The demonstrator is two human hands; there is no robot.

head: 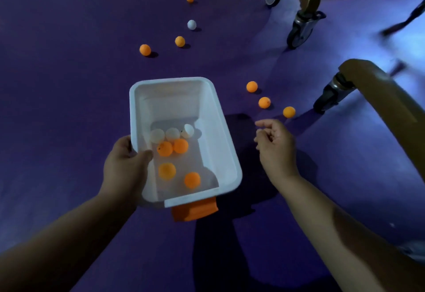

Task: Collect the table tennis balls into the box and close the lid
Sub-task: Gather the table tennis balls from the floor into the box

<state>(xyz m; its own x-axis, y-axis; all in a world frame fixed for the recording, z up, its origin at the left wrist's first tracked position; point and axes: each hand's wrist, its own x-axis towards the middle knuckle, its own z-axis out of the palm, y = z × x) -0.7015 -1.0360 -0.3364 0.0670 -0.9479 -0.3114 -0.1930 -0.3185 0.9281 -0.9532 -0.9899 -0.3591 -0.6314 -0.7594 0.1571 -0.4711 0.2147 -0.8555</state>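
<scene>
My left hand (125,165) grips the left rim of a white plastic box (220,117) with an orange clasp (195,211) at its near end. No lid is in view. Inside lie several balls, orange (164,148) and white (157,135). My right hand (274,148) hovers to the right of the box, fingers loosely curled, with nothing visible in it. Just beyond it, three orange balls (264,102) lie in a row on the purple floor. Farther off lie three more orange balls (145,49) and a white ball (191,25).
Brown curved frame legs with castor wheels (296,35) stand at the upper right, and another leg and castor (326,100) sit close to the right of the nearest balls. Purple floor (69,84) spreads out to the left.
</scene>
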